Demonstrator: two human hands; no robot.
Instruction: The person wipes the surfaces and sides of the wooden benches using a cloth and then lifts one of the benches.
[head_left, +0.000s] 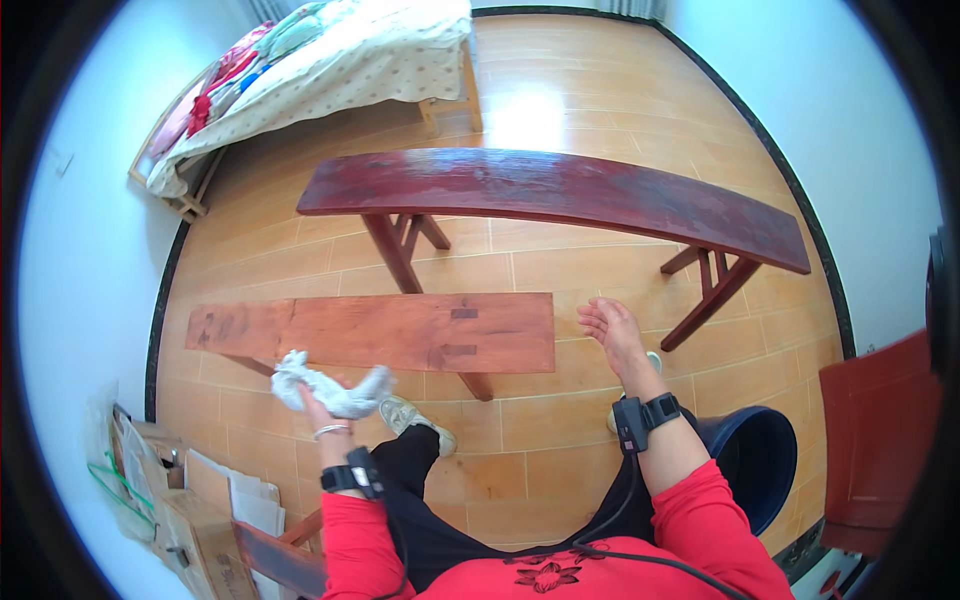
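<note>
A crumpled white cloth (345, 394) is gripped in my left hand (318, 408), just in front of the near edge of a light reddish-brown wooden bench (375, 325). The cloth hides part of that hand's fingers. My right hand (612, 328) is raised past the bench's right end, apart from it. Its fingers are stretched out and nothing is in them. Farther off stands a longer, dark red wooden bench (560, 190) with a glossy top, which neither hand touches.
A dark blue bucket (775, 470) stands beside my right leg. Cardboard boxes (205, 530) are piled at the lower left. A reddish-brown chair back (880, 430) is at the right. A bed (370, 70) with a dotted cover occupies the far left. White walls flank the tiled floor (560, 450).
</note>
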